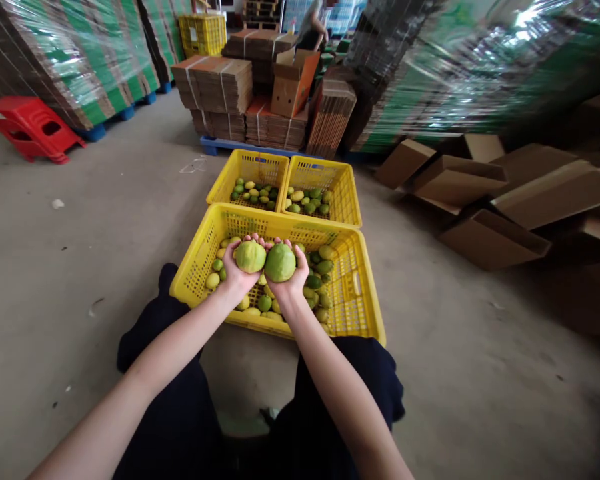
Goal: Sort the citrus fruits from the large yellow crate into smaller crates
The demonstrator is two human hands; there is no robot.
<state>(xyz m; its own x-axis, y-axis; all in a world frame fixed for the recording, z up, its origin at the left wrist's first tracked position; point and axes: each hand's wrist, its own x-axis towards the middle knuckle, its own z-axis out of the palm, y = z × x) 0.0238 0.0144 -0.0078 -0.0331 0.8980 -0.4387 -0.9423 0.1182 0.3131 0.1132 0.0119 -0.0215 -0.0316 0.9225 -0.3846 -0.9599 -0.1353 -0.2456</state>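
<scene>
My left hand [239, 273] is closed around a yellow-green ribbed fruit [251, 257], with fingertips showing behind it. Beside it, my right hand [291, 280] grips a greener ribbed fruit [281, 262]. Both look like papayas seen end-on, though the kind is not certain. The two fruits are held side by side, nearly touching, above a large yellow plastic crate [365, 293]. Inside that crate lie many loose fruits; the yellower ones are mostly at the left and middle, and greener ones [325, 267] at the right. My hands and forearms hide part of them.
Two smaller yellow crates [220, 175] [350, 193] with fruit adjoin the large one's far side. Flattened cardboard stacks [215, 83] stand beyond on a blue pallet [210, 147]. Open cartons [460, 180] lie right; a red stool [33, 127] stands left. A person [313, 27] is in the background.
</scene>
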